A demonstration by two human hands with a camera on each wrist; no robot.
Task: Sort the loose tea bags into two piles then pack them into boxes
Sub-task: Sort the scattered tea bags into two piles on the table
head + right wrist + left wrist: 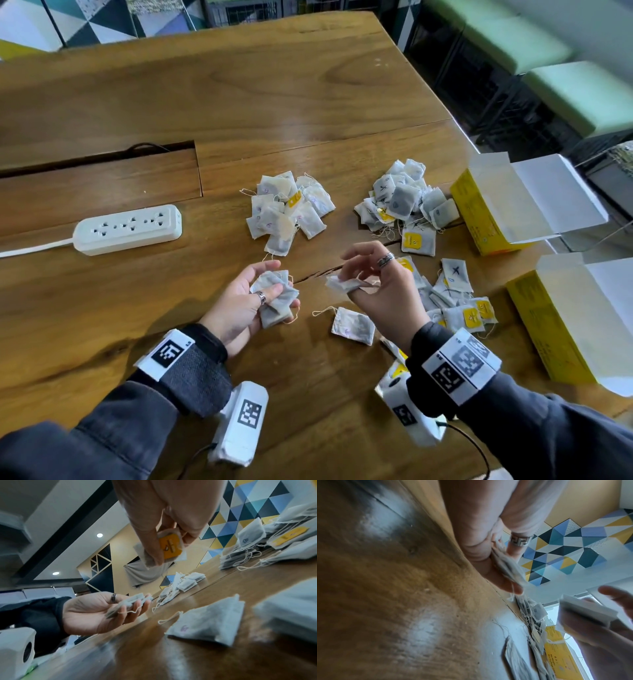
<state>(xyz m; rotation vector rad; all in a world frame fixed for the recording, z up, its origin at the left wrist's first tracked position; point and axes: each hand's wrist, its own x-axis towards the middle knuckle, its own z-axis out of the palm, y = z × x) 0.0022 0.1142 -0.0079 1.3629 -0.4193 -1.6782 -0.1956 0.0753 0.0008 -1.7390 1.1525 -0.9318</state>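
A black "X" [455,270] is hand-drawn on a loose tea bag [457,279] by the right wrist, and another on a bag in the right-hand pile [404,202]. Small purple marks on bags in the left-hand pile [287,205] are too faint to read. Print on the yellow boxes [479,219] is illegible.

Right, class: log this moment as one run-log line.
left hand: holds grey paper tea bags | right hand: pinches yellow-tagged tea bag | yellow cardboard boxes: open
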